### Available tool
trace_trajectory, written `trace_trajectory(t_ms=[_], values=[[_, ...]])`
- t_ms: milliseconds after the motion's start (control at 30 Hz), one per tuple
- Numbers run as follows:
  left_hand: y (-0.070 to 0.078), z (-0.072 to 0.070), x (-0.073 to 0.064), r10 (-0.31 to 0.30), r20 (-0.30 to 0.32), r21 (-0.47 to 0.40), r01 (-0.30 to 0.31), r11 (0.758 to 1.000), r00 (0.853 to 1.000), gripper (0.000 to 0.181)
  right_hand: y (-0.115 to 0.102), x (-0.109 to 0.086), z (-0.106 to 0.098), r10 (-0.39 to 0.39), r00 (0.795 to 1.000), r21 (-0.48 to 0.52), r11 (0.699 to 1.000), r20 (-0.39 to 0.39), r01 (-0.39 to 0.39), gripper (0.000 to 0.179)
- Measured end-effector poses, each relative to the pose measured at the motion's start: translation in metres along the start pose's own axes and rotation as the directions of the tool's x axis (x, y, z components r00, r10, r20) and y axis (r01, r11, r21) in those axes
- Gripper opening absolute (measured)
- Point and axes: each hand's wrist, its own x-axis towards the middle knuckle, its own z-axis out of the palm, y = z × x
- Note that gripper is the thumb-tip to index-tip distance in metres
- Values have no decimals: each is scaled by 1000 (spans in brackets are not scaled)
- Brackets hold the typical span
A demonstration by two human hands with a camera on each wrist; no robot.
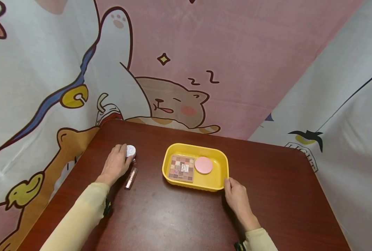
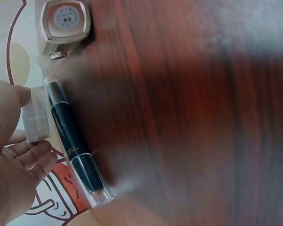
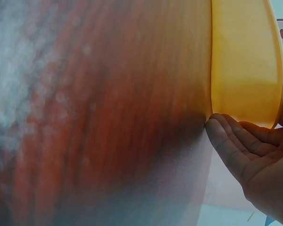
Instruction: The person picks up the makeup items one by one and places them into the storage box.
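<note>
My left hand is at the table's left side, gripping a small round white case between thumb and fingers. In the left wrist view, the case shows its pale side edge. Beside it lies a dark double-ended makeup stick with clear caps. A shiny rose-gold lipstick tube rests nearer to me. My right hand pinches the near right corner of a yellow tray, thumb at the rim and fingers along the outer wall. Inside are an eyeshadow palette and a pink round compact.
The dark brown wooden table carries all of these things. A cartoon-printed curtain hangs along its back and sides.
</note>
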Motion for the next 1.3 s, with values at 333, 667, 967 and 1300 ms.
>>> trace_trajectory(t_ms=[333,667,967,1300], values=[[12,-2,0,47,-26,-12,-47,999,999,60,0,1,0,6,1000,2,1000,-5,-6,37],[37,-9,0,56,-6,-34,-57,998,998,65,-1,0,-1,5,1000,18,1000,-17,-5,38],[55,-15,-2,102,-26,-18,-103,995,994,65,-1,0,-1,-3,1000,11,1000,-21,3,36],[70,-16,-4,124,-34,2,-124,992,992,66,-1,0,-1,-8,1000,15,1000,-24,9,37]])
